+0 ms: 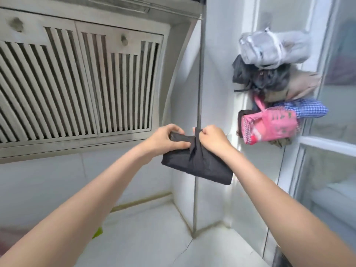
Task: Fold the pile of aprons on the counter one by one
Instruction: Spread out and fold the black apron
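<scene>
Between both hands, left hand (169, 138) and right hand (212, 138), each grip is closed on a black apron (198, 162), folded small and held above the table (154, 237). Right of the grip, bundles (273, 87), probably finished aprons, are stacked. I can't see the pile.

Range hood (77, 78), upper left: metal, slatted vent panels, two round knobs, surface dull and stained. Vertical metal pipe (199, 93) runs down corner beside hood to white counter (154, 237). Counter has crack near pipe base. Wall behind: white tile. Frosted window (331, 170), right, white frame. Green item (97, 232), lower left, mostly hidden; can't ID.
</scene>
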The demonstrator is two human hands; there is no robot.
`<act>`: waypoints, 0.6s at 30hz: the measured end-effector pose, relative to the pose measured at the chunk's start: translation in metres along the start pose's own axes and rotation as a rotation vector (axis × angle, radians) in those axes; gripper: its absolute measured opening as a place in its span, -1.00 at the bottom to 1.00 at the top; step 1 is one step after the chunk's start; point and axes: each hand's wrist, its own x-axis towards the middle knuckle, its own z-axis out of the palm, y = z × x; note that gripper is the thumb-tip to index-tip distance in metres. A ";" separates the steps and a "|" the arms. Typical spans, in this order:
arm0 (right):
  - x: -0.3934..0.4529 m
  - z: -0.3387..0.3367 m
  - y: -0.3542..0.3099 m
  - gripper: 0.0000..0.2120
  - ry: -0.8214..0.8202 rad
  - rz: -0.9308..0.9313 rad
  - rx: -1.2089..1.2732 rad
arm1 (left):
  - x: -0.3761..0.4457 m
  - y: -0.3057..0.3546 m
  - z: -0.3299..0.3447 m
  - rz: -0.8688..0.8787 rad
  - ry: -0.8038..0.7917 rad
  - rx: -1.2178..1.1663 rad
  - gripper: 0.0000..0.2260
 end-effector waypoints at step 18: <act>0.128 -0.369 0.186 -0.57 0.320 -0.038 0.138 | 0.237 0.290 0.184 0.644 0.316 0.047 -0.62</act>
